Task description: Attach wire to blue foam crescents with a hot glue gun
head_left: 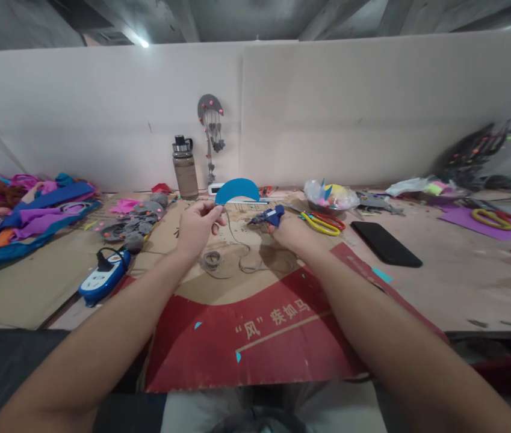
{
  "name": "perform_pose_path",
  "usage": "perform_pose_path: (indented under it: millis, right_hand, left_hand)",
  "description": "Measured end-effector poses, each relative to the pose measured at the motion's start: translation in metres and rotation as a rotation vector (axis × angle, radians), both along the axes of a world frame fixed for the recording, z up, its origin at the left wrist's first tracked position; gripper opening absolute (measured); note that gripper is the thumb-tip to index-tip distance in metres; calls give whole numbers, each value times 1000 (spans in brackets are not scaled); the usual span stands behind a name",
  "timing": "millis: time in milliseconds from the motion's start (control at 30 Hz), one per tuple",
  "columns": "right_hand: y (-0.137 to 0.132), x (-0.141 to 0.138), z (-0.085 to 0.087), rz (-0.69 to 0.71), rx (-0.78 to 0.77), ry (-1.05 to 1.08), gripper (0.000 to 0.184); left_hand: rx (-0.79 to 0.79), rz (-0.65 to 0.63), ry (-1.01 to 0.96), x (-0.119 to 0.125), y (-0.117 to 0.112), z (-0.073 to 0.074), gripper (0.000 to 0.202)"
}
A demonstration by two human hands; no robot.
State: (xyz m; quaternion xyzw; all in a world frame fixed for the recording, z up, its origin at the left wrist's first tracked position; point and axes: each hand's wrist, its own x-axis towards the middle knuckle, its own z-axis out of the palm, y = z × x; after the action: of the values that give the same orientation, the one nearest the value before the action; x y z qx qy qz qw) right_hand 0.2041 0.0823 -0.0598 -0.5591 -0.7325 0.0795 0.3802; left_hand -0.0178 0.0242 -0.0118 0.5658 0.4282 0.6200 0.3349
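Observation:
My left hand [197, 227] pinches the lower left corner of a blue crescent-shaped felt piece [237, 190] and holds it upright above the bench. A thin thread [237, 240] hangs from that spot down to the cardboard. My right hand [292, 231] is wrapped round a blue glue gun [268, 216], whose nozzle points left toward the crescent. A small roll of clear thread [211, 260] lies on the cardboard [255, 337] just below my left hand.
A blue-white power strip [104, 275] sits left of my arm, beside grey felt pieces [135, 225]. Coloured felt strips [24, 210] pile at far left. A water bottle [185, 168], yellow scissors [321, 224], a black phone [386, 243] and a bowl of scraps [331, 197] stand around.

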Motion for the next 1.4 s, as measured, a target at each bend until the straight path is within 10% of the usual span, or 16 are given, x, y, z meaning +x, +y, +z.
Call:
perform_pose_path:
  millis: [133, 400, 767, 1400]
  right_hand:
    - [-15, -10, 12, -213, 102, -116, 21]
    - [-50, -80, 32, 577, -268, 912, 29]
    - [-52, -68, 36, 362, -211, 820, 19]
    - [-51, -66, 37, 329, -215, 896, 20]
  left_hand:
    - [32, 96, 153, 4, -8, 4, 14]
    - [209, 258, 449, 9, -13, 1, 11]
    - [-135, -134, -10, 17, -12, 1, 20]
    - [-190, -310, -166, 18, -10, -2, 16]
